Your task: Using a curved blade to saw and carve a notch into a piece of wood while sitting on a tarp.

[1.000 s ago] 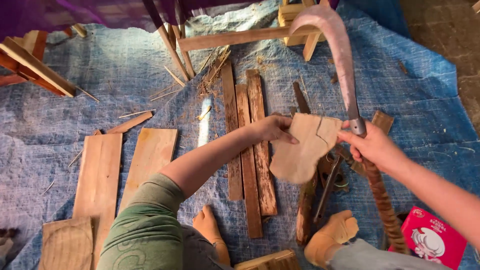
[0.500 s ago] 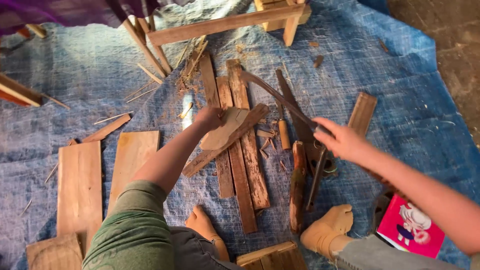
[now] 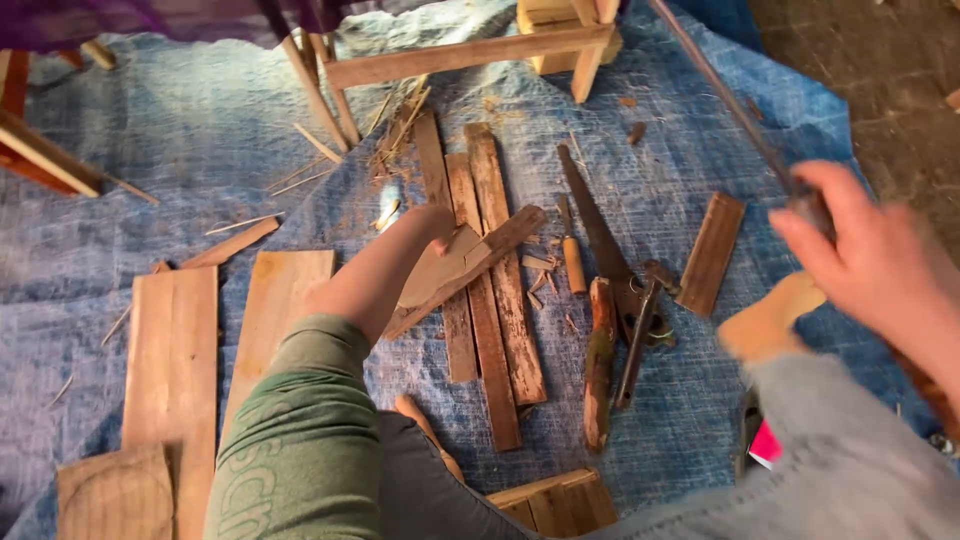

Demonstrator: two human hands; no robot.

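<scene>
My left hand presses on a flat, shaped piece of wood that lies across several worn planks on a blue tarp. A long strip of wood lies slanted over that piece. My right hand, blurred at the right, is shut on the handle of a long curved blade. The blade points up and away, well clear of the piece.
Right of the planks lie a hand saw, a wooden-handled chisel, pincers and a round stick. A small board lies further right, wide boards at left. A wooden frame stands at the top, a pink packet lower right.
The blade came down on the wooden piece half a second ago and is now lifted off to the right. My left hand has kept hold of the piece, now low on the planks.
</scene>
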